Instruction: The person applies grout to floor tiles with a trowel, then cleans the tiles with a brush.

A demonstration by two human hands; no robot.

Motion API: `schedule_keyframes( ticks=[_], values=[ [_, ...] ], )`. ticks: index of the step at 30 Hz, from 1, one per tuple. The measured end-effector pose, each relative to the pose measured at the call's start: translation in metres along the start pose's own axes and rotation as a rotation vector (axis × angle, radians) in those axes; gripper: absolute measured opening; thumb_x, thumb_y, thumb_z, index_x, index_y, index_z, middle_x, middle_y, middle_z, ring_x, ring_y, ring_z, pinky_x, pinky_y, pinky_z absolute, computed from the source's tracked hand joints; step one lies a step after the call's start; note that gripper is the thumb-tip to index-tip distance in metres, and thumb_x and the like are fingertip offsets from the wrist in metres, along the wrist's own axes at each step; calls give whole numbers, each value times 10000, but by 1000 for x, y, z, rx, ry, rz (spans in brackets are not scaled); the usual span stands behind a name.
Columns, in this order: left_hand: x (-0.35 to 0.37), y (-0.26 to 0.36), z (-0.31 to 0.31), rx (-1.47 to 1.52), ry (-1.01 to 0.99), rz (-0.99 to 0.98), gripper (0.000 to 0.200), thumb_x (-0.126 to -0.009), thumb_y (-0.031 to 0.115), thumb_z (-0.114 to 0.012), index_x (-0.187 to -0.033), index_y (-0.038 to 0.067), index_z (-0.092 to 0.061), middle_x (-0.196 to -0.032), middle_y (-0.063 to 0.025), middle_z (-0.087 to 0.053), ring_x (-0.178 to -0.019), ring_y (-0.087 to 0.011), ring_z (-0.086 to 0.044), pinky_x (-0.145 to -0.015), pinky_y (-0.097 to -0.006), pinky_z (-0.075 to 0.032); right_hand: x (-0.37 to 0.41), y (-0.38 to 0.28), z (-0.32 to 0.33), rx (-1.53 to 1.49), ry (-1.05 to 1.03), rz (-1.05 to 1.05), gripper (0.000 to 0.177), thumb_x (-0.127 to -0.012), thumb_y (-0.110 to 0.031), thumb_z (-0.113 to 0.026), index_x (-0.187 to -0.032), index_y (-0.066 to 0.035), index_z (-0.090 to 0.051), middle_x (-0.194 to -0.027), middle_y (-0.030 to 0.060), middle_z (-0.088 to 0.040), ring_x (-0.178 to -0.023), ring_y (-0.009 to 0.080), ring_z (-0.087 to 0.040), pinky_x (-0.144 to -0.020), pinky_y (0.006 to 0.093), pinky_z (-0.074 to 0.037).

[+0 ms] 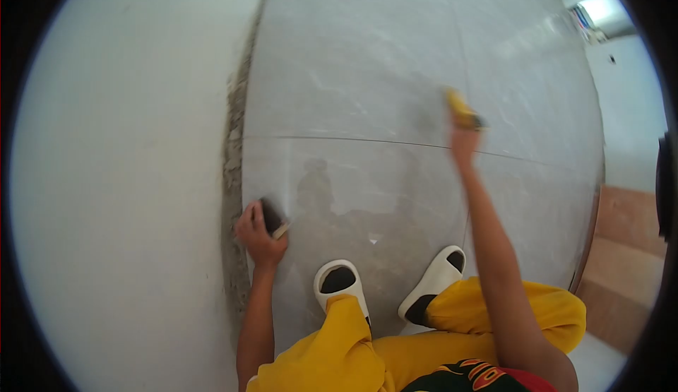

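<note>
My left hand is low on the left by the tile edge, its fingers curled round a dark, flat block with a pale strip at its lower end. The large grey floor tiles lie beneath it. Farther forward and to the right, my right hand grips a yellow tool with a dark end, over the tiles near where two seams meet. Motion blurs this tool, and I cannot tell its exact kind.
A white wall rises on the left, with a rough mortar gap between it and the tiles. My feet in white slides stand on the near tiles. Brown boards are at the right, and small items sit at the far right.
</note>
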State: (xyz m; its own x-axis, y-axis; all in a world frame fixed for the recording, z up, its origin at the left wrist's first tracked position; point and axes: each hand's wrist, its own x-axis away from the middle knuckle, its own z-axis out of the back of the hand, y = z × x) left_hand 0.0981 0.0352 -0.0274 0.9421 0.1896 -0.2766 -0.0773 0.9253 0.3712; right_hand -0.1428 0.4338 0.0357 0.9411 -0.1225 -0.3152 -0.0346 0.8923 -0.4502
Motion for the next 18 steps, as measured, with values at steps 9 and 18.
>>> schedule_keyframes(
  ticks=[9, 18],
  values=[
    [-4, -1, 8, -9, -40, -91, 743, -734, 273, -716, -1384, 74, -414, -1358, -161, -451, -1215, -341, -434, -1025, -512, -294, 104, -178, -120, -10, -29, -28, 306, -802, -141, -596, -1071, 4, -590, -939, 147, -602, -871, 313, -603, -721, 441, -486],
    [14, 50, 43, -49, -322, -177, 520, -790, 109, -595, -1306, 154, -553, -1196, -134, -539, -1117, -303, -502, -958, -492, -346, 73, -153, -74, -591, -330, -70, 323, -913, -322, -595, -769, -32, -600, -655, 121, -593, -622, 288, -572, -586, 426, -424]
  ],
)
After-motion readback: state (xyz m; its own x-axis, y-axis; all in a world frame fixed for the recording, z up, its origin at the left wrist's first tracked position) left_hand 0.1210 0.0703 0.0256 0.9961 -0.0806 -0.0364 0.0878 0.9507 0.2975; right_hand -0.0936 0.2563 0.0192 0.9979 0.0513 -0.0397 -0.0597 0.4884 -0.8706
